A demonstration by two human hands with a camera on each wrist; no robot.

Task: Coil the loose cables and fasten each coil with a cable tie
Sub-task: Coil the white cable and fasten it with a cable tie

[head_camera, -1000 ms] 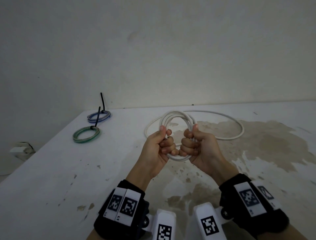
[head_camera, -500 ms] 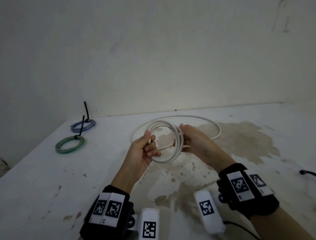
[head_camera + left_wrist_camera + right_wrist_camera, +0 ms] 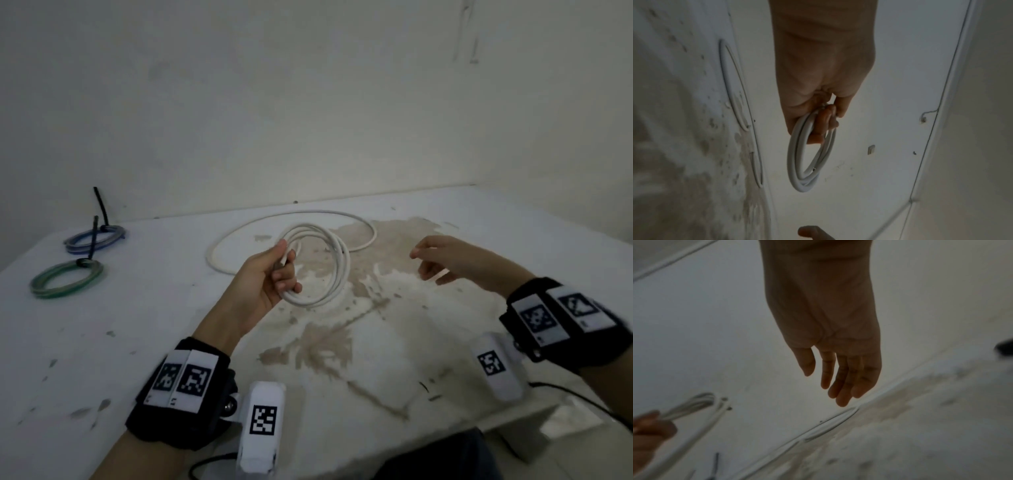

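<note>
left hand [image 3: 265, 284] gripping white cable coil [image 3: 322, 270]

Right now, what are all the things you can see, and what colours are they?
white cable coil: one, white, held up over the table by the left hand
loose white cable: one, white, lying in a big loop on the table behind the coil
blue coil: one, blue, far left of the table, black tie sticking up
green coil: one, green, in front of the blue coil, black tie sticking up
table: one, white with brown stains
wall: one, off-white, behind the table
left hand: grips the white cable coil
right hand: empty, fingers relaxed, over the table
</note>
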